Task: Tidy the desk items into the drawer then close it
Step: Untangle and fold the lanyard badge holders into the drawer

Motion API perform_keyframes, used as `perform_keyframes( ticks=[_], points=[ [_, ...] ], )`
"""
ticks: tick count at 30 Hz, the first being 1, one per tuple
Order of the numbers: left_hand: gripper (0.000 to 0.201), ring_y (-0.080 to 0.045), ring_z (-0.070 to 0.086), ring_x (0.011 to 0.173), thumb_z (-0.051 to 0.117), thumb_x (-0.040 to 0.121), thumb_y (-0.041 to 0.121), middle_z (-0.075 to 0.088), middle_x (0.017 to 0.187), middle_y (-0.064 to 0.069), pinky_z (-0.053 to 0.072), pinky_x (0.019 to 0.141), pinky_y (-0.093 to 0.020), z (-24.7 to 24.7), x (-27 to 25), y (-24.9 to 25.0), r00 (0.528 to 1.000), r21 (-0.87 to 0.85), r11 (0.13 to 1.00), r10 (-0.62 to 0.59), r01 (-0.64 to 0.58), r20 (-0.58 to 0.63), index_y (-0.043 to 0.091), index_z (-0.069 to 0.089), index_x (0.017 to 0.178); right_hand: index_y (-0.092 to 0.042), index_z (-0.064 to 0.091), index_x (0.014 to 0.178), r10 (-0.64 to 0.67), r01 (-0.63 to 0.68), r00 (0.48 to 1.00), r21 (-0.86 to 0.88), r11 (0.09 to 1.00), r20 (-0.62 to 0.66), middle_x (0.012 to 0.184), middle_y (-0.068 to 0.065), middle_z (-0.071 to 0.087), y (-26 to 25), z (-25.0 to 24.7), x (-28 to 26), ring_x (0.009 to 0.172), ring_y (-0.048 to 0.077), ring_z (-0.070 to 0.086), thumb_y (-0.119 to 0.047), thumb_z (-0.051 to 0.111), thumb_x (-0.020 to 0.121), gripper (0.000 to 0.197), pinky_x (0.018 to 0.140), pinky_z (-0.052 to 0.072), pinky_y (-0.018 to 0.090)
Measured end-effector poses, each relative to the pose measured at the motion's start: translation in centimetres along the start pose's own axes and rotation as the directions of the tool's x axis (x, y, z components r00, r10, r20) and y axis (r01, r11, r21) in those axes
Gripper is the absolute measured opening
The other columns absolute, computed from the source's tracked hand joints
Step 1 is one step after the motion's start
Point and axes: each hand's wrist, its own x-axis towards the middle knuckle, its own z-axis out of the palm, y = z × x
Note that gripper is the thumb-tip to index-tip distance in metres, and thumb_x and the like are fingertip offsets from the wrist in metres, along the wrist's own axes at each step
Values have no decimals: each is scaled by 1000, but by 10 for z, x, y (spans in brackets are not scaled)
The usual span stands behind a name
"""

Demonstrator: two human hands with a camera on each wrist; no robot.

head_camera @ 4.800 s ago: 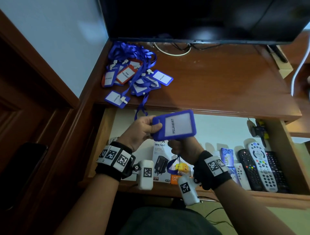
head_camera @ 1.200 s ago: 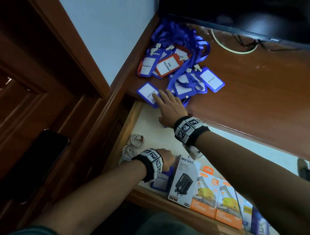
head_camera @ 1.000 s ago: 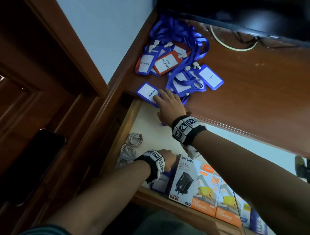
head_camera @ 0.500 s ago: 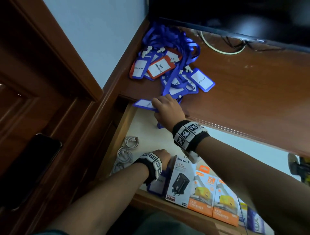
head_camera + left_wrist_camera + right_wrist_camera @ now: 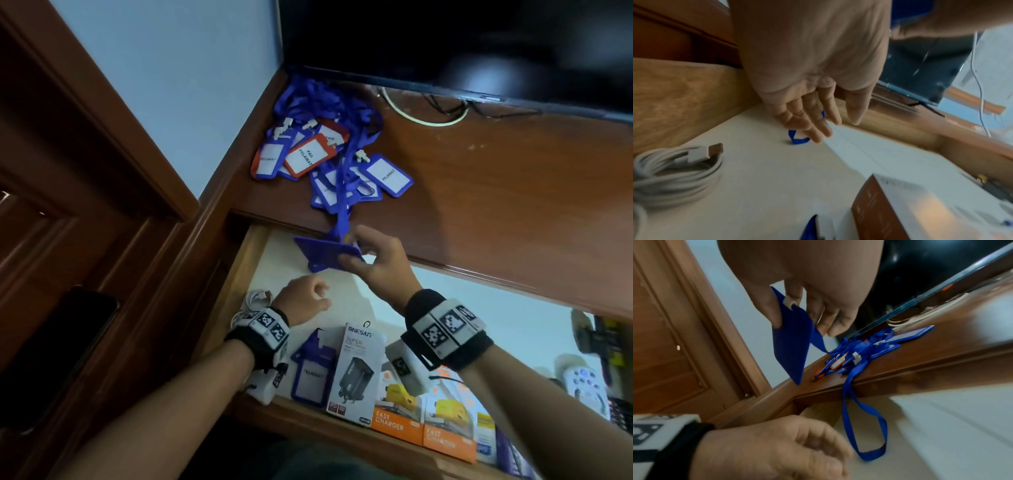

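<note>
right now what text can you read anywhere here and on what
"PAS PELAWAT": red badge on the desk.
"PELAWAT": blue badges on the desk and in the drawer.
"ONESAM SUPER": white charger box.
"FAST CHARGER": orange box.
Smaller print on the boxes: unreadable.

Up past the right hand (image 5: 378, 263), a red badge (image 5: 310, 155) is showing "PAS PELAWAT" and a blue badge (image 5: 388, 175) "PELAWAT". Below it, a white box (image 5: 358, 371) is showing "ONESAM SUPER", and orange boxes (image 5: 397, 416) "FAST CHARGER".
</note>
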Motion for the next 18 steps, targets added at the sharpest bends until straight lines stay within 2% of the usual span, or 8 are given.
perform_keyframes(
  ticks=[2, 4, 7, 9, 12, 13, 15, 18],
  points=[
    [65, -21, 48, 119, 75, 73, 31, 47, 131, -5, 38, 104, -37, -4, -2, 10, 992, -137, 985, 91, -103, -91, 28, 44, 130, -19, 55, 75, 96, -94, 995, 216, 972, 2, 69, -11, 55, -5, -12, -8, 67, 12, 51, -14, 62, 79, 10, 64, 42, 27],
    [82, -28, 40, 129, 79, 60, 46, 39, 139, -8, 34, 109, -44, -5, 2, 21, 970, -266, 947, 128, -181, -206, 44, 35, 129, -10, 53, 80, 178, -156, 984, 419, 894, -12, 71, -7, 56, -10, -21, -16, 66, 8, 51, -15, 60, 82, 8, 61, 41, 19],
    [94, -33, 52, 119, 78, 55, 70, 54, 128, -13, 42, 103, -50, -2, 16, 36, 969, -340, 920, 129, -196, -210, 22, 46, 129, -10, 55, 90, 270, -195, 962, 596, 779, -39, 84, 5, 60, -17, -33, -23, 76, 15, 55, -21, 58, 84, 13, 68, 43, 25],
    [74, -25, 56, 117, 77, 63, 64, 60, 122, -7, 43, 102, -47, -5, 18, 58, 949, -314, 906, 219, -284, -226, 25, 53, 122, -9, 59, 97, 313, -188, 947, 667, 721, -71, 95, 9, 65, -20, -40, -23, 86, 21, 60, -23, 56, 86, 18, 79, 46, 33],
    [34, 2, 62, 87, 81, 72, 25, 65, 92, 4, 48, 83, -29, -16, 13, 99, 913, -341, 850, 342, -401, -221, 27, 57, 96, -1, 57, 114, 339, -155, 933, 717, 680, -120, 107, 20, 67, -27, -51, -21, 92, 41, 63, -21, 54, 91, 30, 84, 49, 52],
    [26, -4, 63, 86, 77, 76, 22, 65, 88, 2, 48, 80, -29, -20, 13, 109, 898, -323, 840, 378, -435, -227, 26, 56, 90, 0, 54, 116, 347, -140, 926, 720, 679, -147, 102, 18, 70, -29, -55, -20, 85, 40, 66, -18, 53, 93, 29, 77, 52, 50],
    [15, -24, 61, 95, 64, 76, 40, 66, 86, -9, 48, 81, -34, -29, 23, 115, 878, -136, 882, 412, -451, -243, 25, 60, 75, -1, 54, 113, 378, -115, 903, 731, 673, -206, 81, 13, 71, -34, -64, -18, 63, 29, 66, -12, 47, 97, 21, 58, 54, 36],
    [8, -29, 56, 100, 59, 78, 33, 62, 92, -12, 42, 83, -30, -47, 40, 116, 918, 87, 945, 326, -314, -228, 29, 66, 76, -2, 56, 106, 435, -70, 848, 750, 658, -303, 67, 12, 61, -30, -79, -18, 44, 23, 50, -13, 46, 97, 17, 44, 43, 26]
  ],
)
